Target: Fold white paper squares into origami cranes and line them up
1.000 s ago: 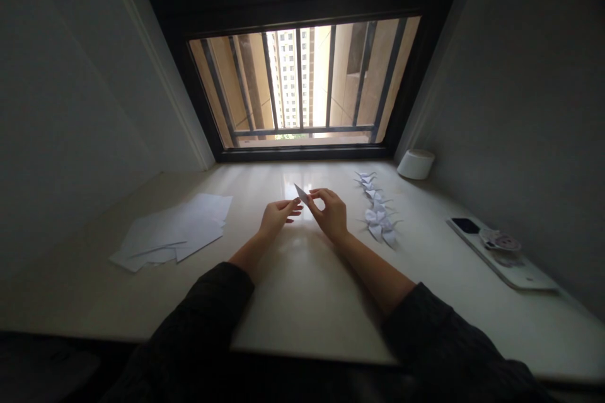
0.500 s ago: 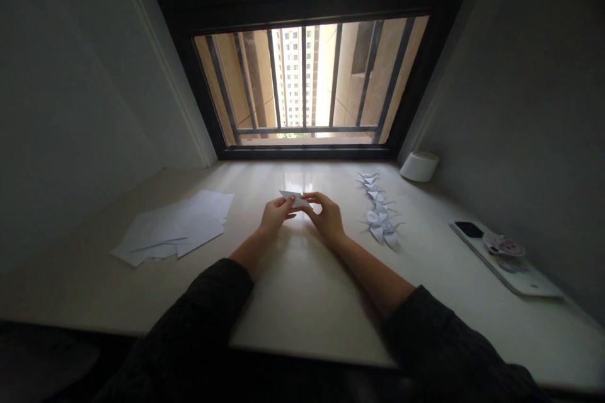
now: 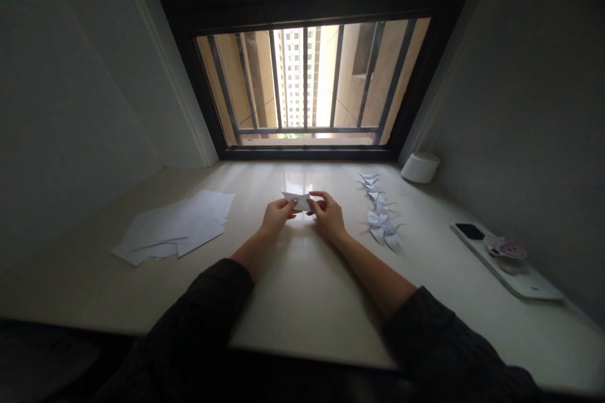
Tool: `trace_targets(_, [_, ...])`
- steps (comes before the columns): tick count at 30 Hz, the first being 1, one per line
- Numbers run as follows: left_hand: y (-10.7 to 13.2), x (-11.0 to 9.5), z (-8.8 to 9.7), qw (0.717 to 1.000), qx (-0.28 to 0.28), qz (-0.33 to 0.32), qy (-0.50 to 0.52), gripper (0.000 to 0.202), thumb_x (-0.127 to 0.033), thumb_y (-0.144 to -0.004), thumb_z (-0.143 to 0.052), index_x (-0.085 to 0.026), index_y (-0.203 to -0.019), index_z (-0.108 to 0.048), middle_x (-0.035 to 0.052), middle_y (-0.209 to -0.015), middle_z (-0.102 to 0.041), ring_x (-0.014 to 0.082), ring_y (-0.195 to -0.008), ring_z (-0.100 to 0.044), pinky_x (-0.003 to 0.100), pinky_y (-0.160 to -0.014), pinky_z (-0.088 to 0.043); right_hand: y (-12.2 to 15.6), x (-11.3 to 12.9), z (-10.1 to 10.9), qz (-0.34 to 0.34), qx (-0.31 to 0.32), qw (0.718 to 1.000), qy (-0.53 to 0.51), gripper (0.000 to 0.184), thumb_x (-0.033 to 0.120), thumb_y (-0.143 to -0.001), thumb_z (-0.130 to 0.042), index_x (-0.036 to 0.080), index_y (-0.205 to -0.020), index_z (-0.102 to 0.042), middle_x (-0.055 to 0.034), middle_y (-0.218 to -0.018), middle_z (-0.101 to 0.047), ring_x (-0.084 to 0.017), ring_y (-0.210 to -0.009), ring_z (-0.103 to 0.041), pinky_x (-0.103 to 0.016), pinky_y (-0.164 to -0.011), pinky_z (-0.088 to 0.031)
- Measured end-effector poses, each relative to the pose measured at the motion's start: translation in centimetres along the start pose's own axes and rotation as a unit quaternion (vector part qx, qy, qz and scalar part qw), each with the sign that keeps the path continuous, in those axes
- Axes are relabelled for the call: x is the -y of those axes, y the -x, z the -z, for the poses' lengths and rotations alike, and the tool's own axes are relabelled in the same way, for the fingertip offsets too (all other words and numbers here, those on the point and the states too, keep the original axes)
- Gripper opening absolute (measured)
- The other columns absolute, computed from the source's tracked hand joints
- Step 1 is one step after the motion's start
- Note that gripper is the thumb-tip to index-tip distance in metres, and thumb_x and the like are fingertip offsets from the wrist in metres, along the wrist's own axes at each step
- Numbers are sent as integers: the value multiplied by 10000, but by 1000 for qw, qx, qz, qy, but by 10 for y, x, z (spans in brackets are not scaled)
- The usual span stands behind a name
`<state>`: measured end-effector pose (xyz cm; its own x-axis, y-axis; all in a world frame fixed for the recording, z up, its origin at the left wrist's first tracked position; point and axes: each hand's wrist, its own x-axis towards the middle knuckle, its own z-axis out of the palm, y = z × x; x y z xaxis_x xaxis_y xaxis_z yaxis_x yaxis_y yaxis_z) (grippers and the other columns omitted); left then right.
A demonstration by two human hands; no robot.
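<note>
A small piece of folded white paper is held just above the sill, in front of the window. My left hand pinches its left part, thumb on top and fingers below. At its right edge, my right hand grips the paper between thumb and fingers. A pointed tip of the paper sticks out at the upper left. My fingers cover part of the folds. To the right of my hands stand several folded paper cranes in a row running toward the window.
Loose white paper sheets lie overlapping on the left of the pale sill. On the right lies a phone with a round grip on its back. A white cylindrical object stands in the far right corner by the dark window frame.
My right thumb and fingers have closed together at the paper's right edge, where they were spread around it before. The paper's visible outline has changed from a diamond to a notched shape.
</note>
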<state>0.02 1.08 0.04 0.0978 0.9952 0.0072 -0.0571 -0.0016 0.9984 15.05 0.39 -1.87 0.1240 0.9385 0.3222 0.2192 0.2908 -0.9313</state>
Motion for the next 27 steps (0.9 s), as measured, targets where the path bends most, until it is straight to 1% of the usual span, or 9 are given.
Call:
trace_targets(4, [-1, 1, 0, 1000, -7, 2, 2, 497, -518, -613, -712, -119, -909, -695, 128, -897, -704, 249, -846, -658, 323, -734, -466, 1, 0, -2, 14, 7, 999, -36, 365, 427, -787, -565, 238, -1097, -524, 26, -647, -643, -168, -572, -657, -269, -571, -503])
trace_targets(8, [-3, 0, 2, 999, -21, 16, 23, 465, -499, -601, -727, -128, -879, -699, 116, -872, -703, 240, -824, -659, 324, -735, -469, -2, -2, -3, 37, 33, 997, -60, 384, 428, -747, -610, 236, -1075, -552, 7, -692, -638, -170, -604, -651, -282, -581, -516])
trace_targets(11, [-4, -1, 4, 998, -34, 36, 47, 446, -483, -587, -739, -132, -859, -700, 107, -847, -700, 223, -792, -656, 314, -716, -473, -4, -2, -2, 59, 52, 995, -53, 432, 410, -715, -648, 230, -1095, -552, -7, -736, -650, -168, -640, -642, -287, -604, -514])
trace_targets(14, [-5, 0, 4, 996, -49, 44, 55, 444, -473, -571, -748, -127, -843, -699, 99, -806, -694, 198, -726, -644, 302, -675, -475, -3, 2, 0, 84, 64, 994, -18, 487, 372, -696, -673, 244, -1144, -531, -5, -775, -655, -152, -642, -622, -278, -605, -505])
trace_targets(16, [-6, 1, 5, 996, -54, 44, 50, 441, -472, -569, -747, -124, -835, -698, 97, -796, -691, 188, -707, -637, 293, -651, -474, 0, 7, 2, 107, 65, 992, 24, 455, 348, -724, -653, 260, -1154, -531, -3, -803, -656, -144, -640, -611, -279, -610, -502])
trace_targets(18, [-7, 2, 6, 996, -58, 42, 48, 432, -475, -578, -738, -125, -828, -696, 97, -795, -690, 190, -717, -638, 288, -642, -473, 3, 11, 4, 147, 57, 984, 78, 381, 342, -762, -627, 266, -1130, -557, -15, -851, -658, -149, -675, -610, -291, -641, -503])
trace_targets(22, [-7, 0, 8, 995, -75, 46, 55, 404, -464, -604, -725, -130, -827, -684, 104, -825, -693, 212, -776, -653, 293, -669, -474, 4, 13, 7, 219, 31, 959, 178, 263, 388, -768, -638, 270, -1003, -659, -51, -972, -649, -194, -846, -608, -332, -745, -495])
trace_targets(25, [-6, -4, 7, 994, -73, 47, 60, 408, -466, -628, -713, -126, -850, -672, 123, -862, -694, 231, -831, -656, 299, -698, -474, 3, 11, 7, 225, 12, 952, 205, 155, 359, -805, -598, 282, -884, -707, -50, -951, -656, -205, -884, -600, -352, -775, -487])
trace_targets(27, [-4, -7, 6, 996, -58, 45, 60, 443, -486, -645, -699, -133, -910, -667, 131, -918, -691, 242, -866, -653, 299, -698, -474, 2, 10, 6, 207, 4, 962, 176, 157, 343, -818, -576, 273, -836, -715, -49, -902, -661, -199, -857, -602, -343, -741, -496])
